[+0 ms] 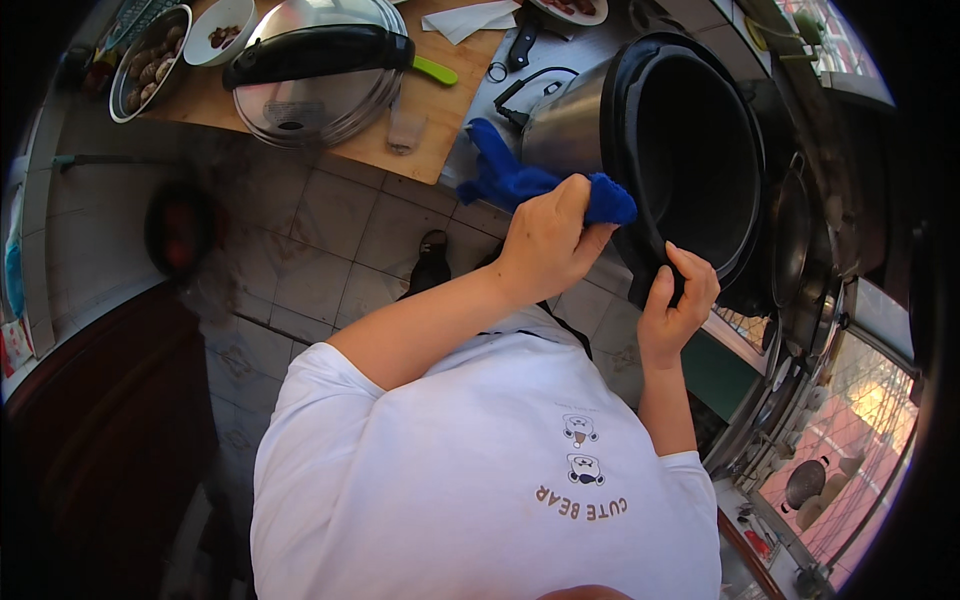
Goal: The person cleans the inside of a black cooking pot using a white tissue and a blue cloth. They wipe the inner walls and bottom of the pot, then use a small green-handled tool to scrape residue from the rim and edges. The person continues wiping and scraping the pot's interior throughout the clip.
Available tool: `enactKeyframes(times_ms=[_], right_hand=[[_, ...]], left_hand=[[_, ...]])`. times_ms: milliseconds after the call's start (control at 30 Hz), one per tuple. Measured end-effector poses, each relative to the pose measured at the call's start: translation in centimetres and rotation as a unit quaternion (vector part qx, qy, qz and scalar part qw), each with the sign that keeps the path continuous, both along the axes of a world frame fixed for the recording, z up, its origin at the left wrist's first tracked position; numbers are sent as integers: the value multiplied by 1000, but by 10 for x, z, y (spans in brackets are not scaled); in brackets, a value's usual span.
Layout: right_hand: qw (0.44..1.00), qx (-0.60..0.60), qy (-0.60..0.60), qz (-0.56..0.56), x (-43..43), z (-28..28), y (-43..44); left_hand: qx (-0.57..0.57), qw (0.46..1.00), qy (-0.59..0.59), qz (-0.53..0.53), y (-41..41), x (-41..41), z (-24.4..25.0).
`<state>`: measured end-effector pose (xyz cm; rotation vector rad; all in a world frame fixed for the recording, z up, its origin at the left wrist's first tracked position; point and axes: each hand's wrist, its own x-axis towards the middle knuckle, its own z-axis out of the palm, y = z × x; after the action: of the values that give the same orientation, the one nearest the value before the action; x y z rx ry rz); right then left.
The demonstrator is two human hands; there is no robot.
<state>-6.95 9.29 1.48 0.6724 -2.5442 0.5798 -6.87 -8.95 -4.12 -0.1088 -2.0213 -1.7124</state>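
Note:
A blue cloth [514, 169] is bunched in my left hand [551, 236], one end sticking out past the thumb beside the pot's rim. My right hand [682, 296] pinches the black rim [634, 187] of an electric cooker [566, 109] between thumb and fingers. The cooker has a brushed metal body and a dark inside [697, 157]; its mouth faces right in the view. Whether it stands tilted I cannot tell. Close to its base lies a black power cord [517, 97]. A metal lid with a black handle [322, 56] rests on a wooden board [450, 105].
On the board stand a white bowl with brown pieces [217, 34] and a clear cup [407, 131]. A metal basin of round brown items [150, 71] is at far left. A black-handled knife [525, 41] lies behind the cord. A wok [791, 232] hangs at right.

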Motion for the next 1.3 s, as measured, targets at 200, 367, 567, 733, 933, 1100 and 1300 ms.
enactKeyframes(times_ms=[200, 367, 567, 733, 933, 1100, 1300], right_hand=[[1000, -11, -10, 2, 2, -1, 3], [1000, -14, -4, -5, -1, -1, -3], [1000, -2, -4, -4, -2, -1, 0], [1000, -4, -8, -9, -1, -1, -2], [1000, -3, -7, 1, -1, -1, 0], [1000, -9, -1, -6, -4, 0, -6], [1000, -11, -4, -7, -4, 0, -2]], left_hand=[[-10, 996, 31, 83, -7, -26, 3], [49, 997, -59, 18, -37, -84, 8], [141, 983, -107, -37, -28, -60, 3], [105, 988, -100, -44, 4, -2, 2], [104, 990, -93, 25, -2, -22, 8], [163, 981, -109, -3, -16, -62, 1], [177, 977, -116, -10, -13, -52, 6]])
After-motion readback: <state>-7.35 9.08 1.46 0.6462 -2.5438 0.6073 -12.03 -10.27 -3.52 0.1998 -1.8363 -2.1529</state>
